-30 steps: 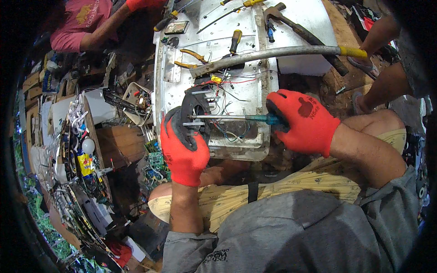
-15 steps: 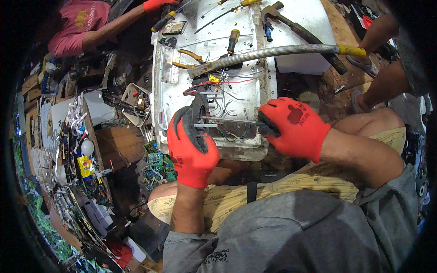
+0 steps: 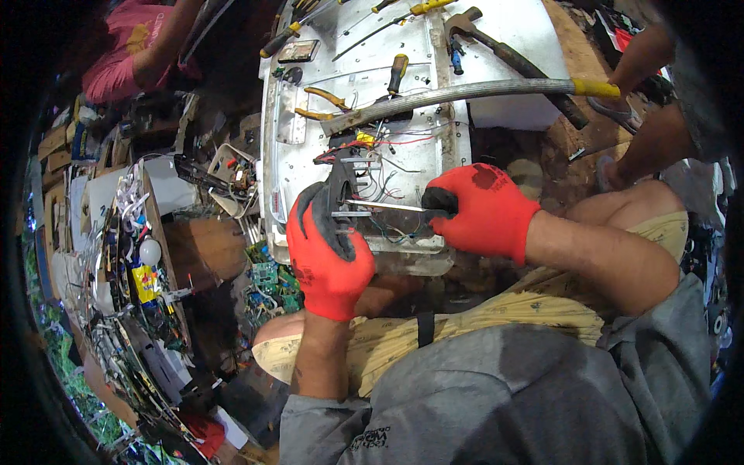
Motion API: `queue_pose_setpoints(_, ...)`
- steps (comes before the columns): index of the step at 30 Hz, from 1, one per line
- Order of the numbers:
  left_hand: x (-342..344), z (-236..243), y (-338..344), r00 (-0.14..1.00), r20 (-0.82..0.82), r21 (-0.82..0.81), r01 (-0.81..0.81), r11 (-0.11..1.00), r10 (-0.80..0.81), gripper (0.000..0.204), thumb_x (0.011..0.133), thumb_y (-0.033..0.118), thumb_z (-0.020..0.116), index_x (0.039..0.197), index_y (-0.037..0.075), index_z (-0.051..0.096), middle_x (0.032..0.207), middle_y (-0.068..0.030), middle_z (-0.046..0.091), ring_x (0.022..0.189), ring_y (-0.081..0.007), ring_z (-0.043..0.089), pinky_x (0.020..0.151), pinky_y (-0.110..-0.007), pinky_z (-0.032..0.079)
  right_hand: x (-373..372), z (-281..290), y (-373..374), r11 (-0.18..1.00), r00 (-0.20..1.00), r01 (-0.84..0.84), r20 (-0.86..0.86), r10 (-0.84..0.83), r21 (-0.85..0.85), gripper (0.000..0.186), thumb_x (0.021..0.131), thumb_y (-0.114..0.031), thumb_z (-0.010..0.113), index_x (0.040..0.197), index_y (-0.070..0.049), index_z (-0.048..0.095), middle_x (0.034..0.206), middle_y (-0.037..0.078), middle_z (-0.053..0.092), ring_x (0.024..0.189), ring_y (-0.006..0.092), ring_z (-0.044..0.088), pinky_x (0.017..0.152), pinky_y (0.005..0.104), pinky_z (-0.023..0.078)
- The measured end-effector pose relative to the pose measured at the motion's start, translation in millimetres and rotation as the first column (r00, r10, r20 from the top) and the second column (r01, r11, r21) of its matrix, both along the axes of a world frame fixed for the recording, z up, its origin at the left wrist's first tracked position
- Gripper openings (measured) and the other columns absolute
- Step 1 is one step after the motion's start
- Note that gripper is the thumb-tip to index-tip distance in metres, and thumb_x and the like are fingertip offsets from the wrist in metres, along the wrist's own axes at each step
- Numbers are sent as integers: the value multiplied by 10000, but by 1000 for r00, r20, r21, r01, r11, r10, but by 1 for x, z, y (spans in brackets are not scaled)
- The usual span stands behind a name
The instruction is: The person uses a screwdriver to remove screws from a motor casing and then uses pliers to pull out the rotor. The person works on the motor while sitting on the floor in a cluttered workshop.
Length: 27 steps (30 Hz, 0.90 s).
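My left hand (image 3: pixel 332 260), in a red glove with dark palm and fingertips, is closed around a dark plastic part (image 3: pixel 338 178) with several metal posts sticking out to the right. Closed on a screwdriver (image 3: pixel 391 205), my gloved right hand (image 3: pixel 488 213) points its thin shaft leftward, with the tip at the part. The screwdriver's handle is hidden in the fingers. Thin coloured wires (image 3: pixel 395 232) lie below and beyond the shaft on the white panel (image 3: pixel 298 170).
Beyond my hands lie yellow-handled pliers (image 3: pixel 325 101), a upright-lying screwdriver (image 3: pixel 397 74), a long grey bar with a yellow end (image 3: pixel 465 93) and a hammer (image 3: pixel 515 62). Circuit boards (image 3: pixel 267 279) and scrap sit at left. A person's arm (image 3: pixel 167 43) shows at top left, another person's legs (image 3: pixel 651 116) at right.
My right hand has shifted left with the screwdriver, whose shaft now looks brighter and slants slightly. My left hand stays nearly still. The other person's gloved hand has left the top edge.
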<state>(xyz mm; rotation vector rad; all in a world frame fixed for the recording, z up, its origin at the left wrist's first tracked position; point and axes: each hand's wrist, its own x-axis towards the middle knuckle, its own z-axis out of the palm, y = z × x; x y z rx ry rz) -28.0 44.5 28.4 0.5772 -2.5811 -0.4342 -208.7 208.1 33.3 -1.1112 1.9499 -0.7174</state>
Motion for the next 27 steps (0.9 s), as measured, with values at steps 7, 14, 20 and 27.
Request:
queue_pose_setpoints(7,1,1,0,999,37,-55,-18,998,20,563,721,56,617,1270,-31,526,1270,-242,545,1182,-434,535,1038,-472,419,7,-24,-5,940,961,-34,-268,-61,-339,313,773,-172,702,1040,-38,609,1027,163,647,977,381,627,819,448,509)
queue_pose_setpoints(14,-1,-1,2,1000,17,-17,-10,1000,10,558,719,61,610,1263,-37,527,1256,-246,549,1159,-438,543,1019,-475,425,5,-15,-15,983,993,21,119,0,-180,232,811,-230,642,953,-49,676,893,204,682,879,393,659,801,439,524)
queue_pose_setpoints(20,-1,-1,3,999,32,-20,-7,1000,8,553,724,61,608,1262,-40,529,1250,-247,551,1157,-440,543,1023,-474,423,5,-5,-21,990,998,53,23,-50,-130,253,777,-236,651,971,-79,695,938,200,695,935,389,662,824,448,529)
queue_pose_setpoints(27,-2,0,3,1000,27,-3,-7,1000,7,567,729,59,616,1281,-32,527,1271,-240,543,1179,-429,539,1038,-469,418,11,-32,-22,942,989,92,-83,-125,-323,274,753,-156,677,989,-45,593,953,184,645,918,404,625,774,438,506)
